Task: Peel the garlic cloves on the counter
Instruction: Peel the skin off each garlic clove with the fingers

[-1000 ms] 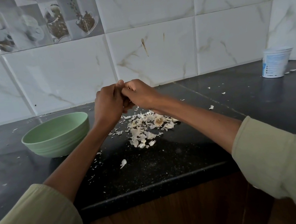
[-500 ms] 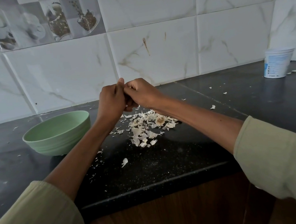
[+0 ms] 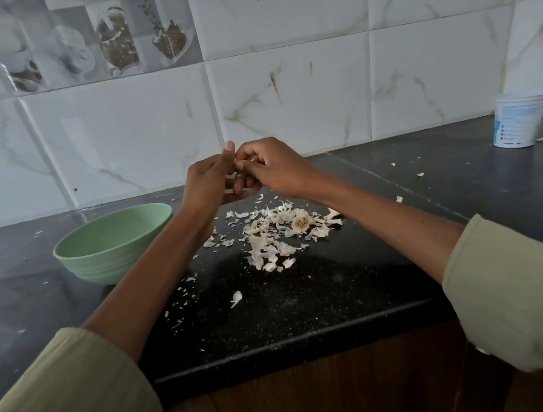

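Little is changing since a second ago: both hands are staying raised together at the centre of the frame, above the dark counter [image 3: 310,304], and the view is only drifting slightly. The left hand [image 3: 206,183] is curling its fingers inward with the thumb standing up, and the right hand [image 3: 275,167] is bending its fingers toward it so the fingertips of both are meeting. A small pale thing is showing between them, most likely a garlic clove [image 3: 251,161] that both are pinching, though it is too small and too covered to be sure, and whether its skin is half off cannot be told.

Below the hands, at the middle of the frame, a heap of papery garlic skins [image 3: 269,240] is lying spread on the counter, with what looks like a dried bulb base [image 3: 301,221] on its right side. Loose flakes are scattering lower, toward the front edge, and rightward. That much skin suggests a good share of the peeling is already done. No whole unpeeled cloves are standing out in the heap, so how many are left cannot be read from this view.

A green bowl [image 3: 97,260] is sitting at the left of centre, near the left forearm; its inside is hidden from this angle, so any peeled cloves in it are not visible. A white tub [image 3: 518,121] is standing at the far right by the tiled wall, well apart from the work.
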